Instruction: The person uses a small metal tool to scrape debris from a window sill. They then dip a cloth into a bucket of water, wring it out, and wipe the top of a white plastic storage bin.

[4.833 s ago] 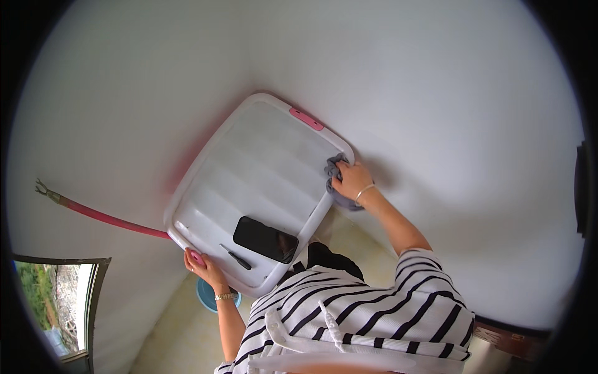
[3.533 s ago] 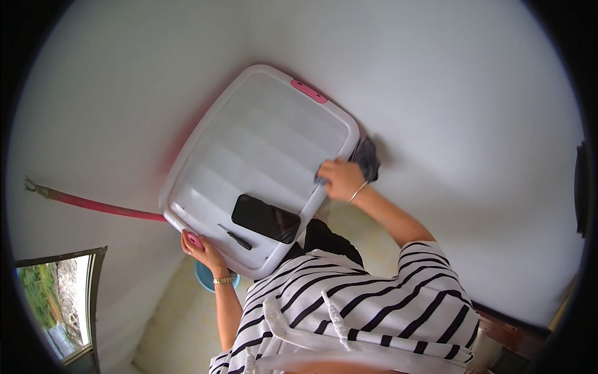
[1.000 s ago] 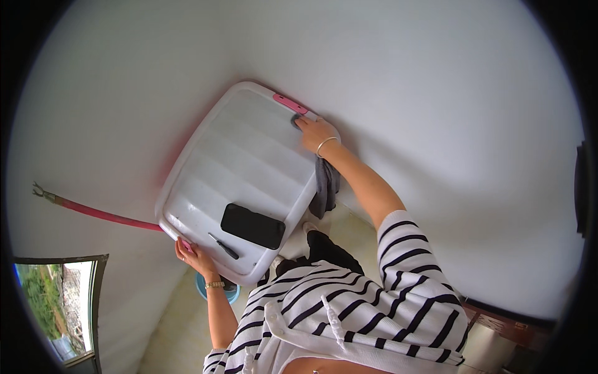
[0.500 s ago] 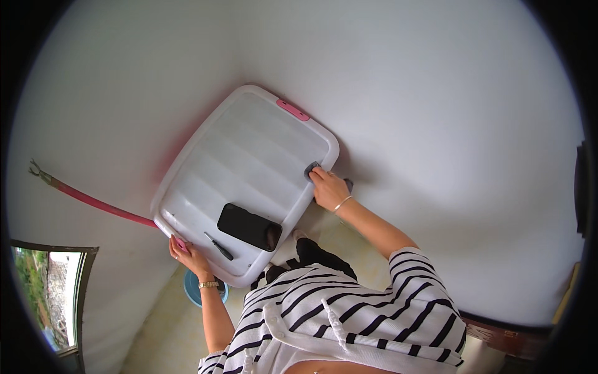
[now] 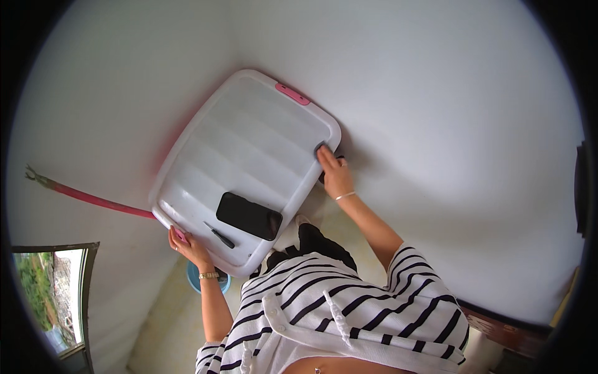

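A large storage box with a pale translucent lid [image 5: 243,137] and pink latches stands tilted before me. My left hand [image 5: 189,246] has its fingers curled round the near-left edge, at a pink latch [image 5: 180,235]. At the right edge, close to the far right corner, my right hand [image 5: 336,176] presses a dark grey cloth [image 5: 320,149] against the rim. More dark material shows beside that hand, partly hidden. On the lid lie a black smartphone [image 5: 249,215] and, to its left, a small screwdriver [image 5: 219,235] with a dark handle.
White walls [image 5: 436,112] meet behind the box. A red cable [image 5: 99,201] with a frayed end sticks out at left, above a window [image 5: 53,293]. A blue basin [image 5: 195,277] sits on the floor under my left arm. A reddish-brown piece [image 5: 498,330] stands at lower right.
My right hand has moved farther away with the cloth, slightly nearer the far right corner. The box appears a little higher in view. My left hand keeps its place on the edge.
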A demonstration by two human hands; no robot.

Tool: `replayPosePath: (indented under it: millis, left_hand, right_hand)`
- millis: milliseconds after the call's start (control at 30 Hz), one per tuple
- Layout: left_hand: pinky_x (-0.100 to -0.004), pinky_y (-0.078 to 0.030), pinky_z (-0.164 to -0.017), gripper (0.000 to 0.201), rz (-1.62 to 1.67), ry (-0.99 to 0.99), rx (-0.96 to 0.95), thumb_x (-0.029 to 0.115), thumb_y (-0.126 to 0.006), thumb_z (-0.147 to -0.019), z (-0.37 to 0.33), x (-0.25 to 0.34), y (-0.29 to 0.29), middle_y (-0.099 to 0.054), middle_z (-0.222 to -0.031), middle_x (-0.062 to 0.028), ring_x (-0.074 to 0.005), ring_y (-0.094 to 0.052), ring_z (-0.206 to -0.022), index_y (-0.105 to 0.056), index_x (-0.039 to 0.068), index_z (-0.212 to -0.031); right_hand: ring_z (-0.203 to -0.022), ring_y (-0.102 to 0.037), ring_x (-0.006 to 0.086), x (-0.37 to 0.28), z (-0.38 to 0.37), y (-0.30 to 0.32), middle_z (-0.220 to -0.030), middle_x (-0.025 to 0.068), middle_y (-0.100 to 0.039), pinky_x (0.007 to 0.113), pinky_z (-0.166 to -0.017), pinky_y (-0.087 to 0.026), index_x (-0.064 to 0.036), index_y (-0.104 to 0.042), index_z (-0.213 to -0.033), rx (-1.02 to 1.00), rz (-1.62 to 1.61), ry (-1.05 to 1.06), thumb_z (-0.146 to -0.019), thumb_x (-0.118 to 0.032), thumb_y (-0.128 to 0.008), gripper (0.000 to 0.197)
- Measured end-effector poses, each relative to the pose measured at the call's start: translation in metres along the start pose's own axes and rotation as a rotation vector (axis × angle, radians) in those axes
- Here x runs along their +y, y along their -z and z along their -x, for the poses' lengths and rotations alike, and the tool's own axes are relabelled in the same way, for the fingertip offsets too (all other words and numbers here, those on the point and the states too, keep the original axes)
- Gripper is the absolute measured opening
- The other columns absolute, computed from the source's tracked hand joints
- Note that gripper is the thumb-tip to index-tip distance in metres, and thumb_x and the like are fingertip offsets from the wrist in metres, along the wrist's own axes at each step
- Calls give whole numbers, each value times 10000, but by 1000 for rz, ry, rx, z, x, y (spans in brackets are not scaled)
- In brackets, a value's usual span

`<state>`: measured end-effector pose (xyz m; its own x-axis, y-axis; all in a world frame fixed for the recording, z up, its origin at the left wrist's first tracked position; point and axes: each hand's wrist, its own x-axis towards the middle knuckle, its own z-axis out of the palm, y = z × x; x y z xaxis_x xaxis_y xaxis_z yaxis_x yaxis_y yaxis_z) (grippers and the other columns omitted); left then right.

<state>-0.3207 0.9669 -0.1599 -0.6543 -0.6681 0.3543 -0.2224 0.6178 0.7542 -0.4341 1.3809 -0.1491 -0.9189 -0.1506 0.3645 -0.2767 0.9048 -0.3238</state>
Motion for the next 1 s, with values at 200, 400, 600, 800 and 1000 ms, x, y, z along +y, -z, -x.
replayPosePath:
  millis: [200,400,600,800,1000]
  left_hand:
    - [-400,-379,-1027,517,9,3,20,-13,-463,-854,0,-2,-3,-366,-1370,-175,-319,-422,-1228,-429,31,-1368]
    - [-397,-360,-1039,526,23,-9,24,-9,-482,-850,0,-4,-1,-368,-1370,-176,-321,-413,-1232,-425,34,-1372]
    - [-396,-352,-1037,513,46,29,7,-17,-474,-861,1,6,-1,-376,-1362,-183,-325,-410,-1229,-418,26,-1369]
    - [-389,-355,-1033,513,46,13,27,-15,-468,-867,1,4,2,-372,-1368,-187,-326,-409,-1226,-411,22,-1375]
    - [-383,-362,-1026,516,55,23,6,-15,-468,-869,0,5,1,-368,-1370,-180,-321,-409,-1229,-407,22,-1380]
  right_hand:
    - [-877,-563,333,-55,17,25,-1229,-39,-552,388,-739,-546,-145,-610,-1144,-159,-73,84,-758,-6,-565,413]
    - [-936,-569,334,-63,-4,23,-1049,-4,-564,412,-656,-563,-168,-617,-991,-364,18,302,-777,-45,-562,253]
    - [-971,-567,355,-49,-30,32,-996,38,-558,411,-618,-570,-148,-614,-962,-372,199,255,-781,-44,-541,221]
    - [-986,-576,353,-41,-34,27,-1016,22,-573,414,-646,-572,-168,-624,-966,-411,134,346,-785,-63,-563,218]
    - [-961,-581,338,35,-94,36,-1006,27,-579,410,-674,-562,-146,-629,-957,-286,344,240,-797,-10,-539,228]
